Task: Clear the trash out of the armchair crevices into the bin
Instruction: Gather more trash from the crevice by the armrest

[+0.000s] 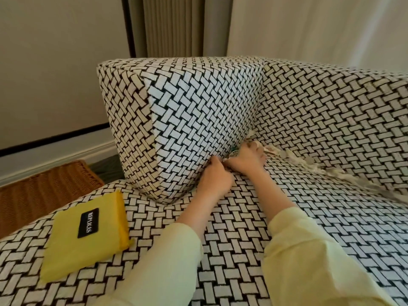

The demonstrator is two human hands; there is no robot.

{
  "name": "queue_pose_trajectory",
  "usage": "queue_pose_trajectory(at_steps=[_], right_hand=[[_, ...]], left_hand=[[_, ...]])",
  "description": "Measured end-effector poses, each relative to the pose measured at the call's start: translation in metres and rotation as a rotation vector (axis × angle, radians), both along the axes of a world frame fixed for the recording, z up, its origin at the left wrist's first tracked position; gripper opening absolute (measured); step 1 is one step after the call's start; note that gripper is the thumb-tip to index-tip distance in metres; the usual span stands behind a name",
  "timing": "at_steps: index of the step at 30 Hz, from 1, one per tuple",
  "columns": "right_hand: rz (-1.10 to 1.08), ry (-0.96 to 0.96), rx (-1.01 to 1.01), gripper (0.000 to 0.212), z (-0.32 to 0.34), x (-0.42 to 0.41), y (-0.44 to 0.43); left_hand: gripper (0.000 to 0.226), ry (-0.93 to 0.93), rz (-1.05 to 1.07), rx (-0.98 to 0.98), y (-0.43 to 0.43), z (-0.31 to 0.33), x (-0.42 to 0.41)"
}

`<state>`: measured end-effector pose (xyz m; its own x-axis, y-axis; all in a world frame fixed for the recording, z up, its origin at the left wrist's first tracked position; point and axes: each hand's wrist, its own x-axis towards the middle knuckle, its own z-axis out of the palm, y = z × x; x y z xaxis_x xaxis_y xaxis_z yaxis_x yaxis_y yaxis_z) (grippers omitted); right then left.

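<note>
Risk first: the right hand point(246, 159) was working a wad of pale crumpled paper scraps point(271, 150) in the corner seam. A quick pull would likely tear the paper, leave bits behind, or push them deeper between cushion and frame. Loose pieces could also spill on the way to the bin, which sat low and well off to the left. The right hand's fingers were bent down over the wad and appeared to grip it, fingertips dug in where the backrest meets the seat. The left hand point(217, 176) lay just beside it, touching or nearly so, knuckles up and fingers curled into the seam at the foot of the woven black-and-white upholstered armrest point(198, 107). Whether it pinched anything could not be told, as the fingertips were hidden. More pale litter trailed rightward along the back crevice of the matching basket-weave armchair point(331, 118) (blurred, so paper or fringe was uncertain). A flat yellow fabric pouch with a black label point(88, 237) lay on the seat's left front. The brown wicker basket point(48, 191), presumably the bin, stood on the floor beyond the armrest.
</note>
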<state>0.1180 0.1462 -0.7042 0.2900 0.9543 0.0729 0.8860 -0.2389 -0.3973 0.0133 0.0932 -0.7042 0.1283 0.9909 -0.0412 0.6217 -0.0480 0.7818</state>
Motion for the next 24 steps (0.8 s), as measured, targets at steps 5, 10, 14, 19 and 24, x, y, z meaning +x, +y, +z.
queue_pose_trajectory(at_steps=[5,10,14,19,24], right_hand=[[-0.041,-0.115,0.015,0.092,-0.009,-0.005,0.018],[-0.037,-0.161,0.036,0.061,-0.008,-0.004,0.021],[-0.042,-0.220,0.104,0.041,-0.004,-0.005,0.022],[0.020,-0.200,0.177,0.037,-0.006,0.010,0.024],[-0.002,0.023,0.315,0.035,-0.002,0.018,0.020]], left_hand=[[0.039,-0.043,-0.013,0.046,0.013,-0.010,0.003],[0.041,-0.064,-0.024,0.064,0.017,-0.013,0.000],[0.043,-0.081,-0.033,0.061,0.016,-0.013,-0.003],[0.043,-0.091,-0.046,0.060,0.017,-0.014,-0.004],[0.040,-0.105,-0.039,0.066,0.019,-0.014,-0.003]])
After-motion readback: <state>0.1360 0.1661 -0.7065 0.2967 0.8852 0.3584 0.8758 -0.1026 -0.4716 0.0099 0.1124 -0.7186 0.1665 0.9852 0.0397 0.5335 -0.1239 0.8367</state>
